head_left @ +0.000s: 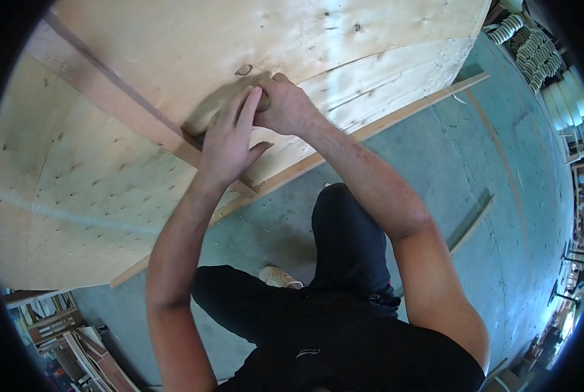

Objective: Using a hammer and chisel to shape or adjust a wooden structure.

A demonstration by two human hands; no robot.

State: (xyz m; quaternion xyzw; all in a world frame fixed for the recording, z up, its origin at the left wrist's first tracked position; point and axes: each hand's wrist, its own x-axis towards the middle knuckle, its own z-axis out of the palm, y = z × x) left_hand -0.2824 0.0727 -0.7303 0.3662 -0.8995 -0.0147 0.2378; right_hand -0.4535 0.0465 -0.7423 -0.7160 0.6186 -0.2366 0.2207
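Both hands are together over a large pale plywood panel point(194, 32). My left hand point(230, 134) has its fingers stretched out and its thumb apart; its fingertips reach to the curled fingers of my right hand. My right hand point(285, 108) is closed close above the panel, and whatever its fingers hold is hidden. A wooden strip point(132, 104) crosses the panel diagonally and passes under my left hand. Along the panel's near edge runs a long wooden batten point(396, 121). A dark knot point(243, 70) shows in the plywood just beyond my fingers.
My legs and one light perforated shoe point(279, 276) are below the panel on a grey-green floor point(435, 170). A loose wooden stick point(473, 224) lies to the right. Stacked boards point(93, 356) stand at lower left, and bundled pale material point(533, 52) is at upper right.
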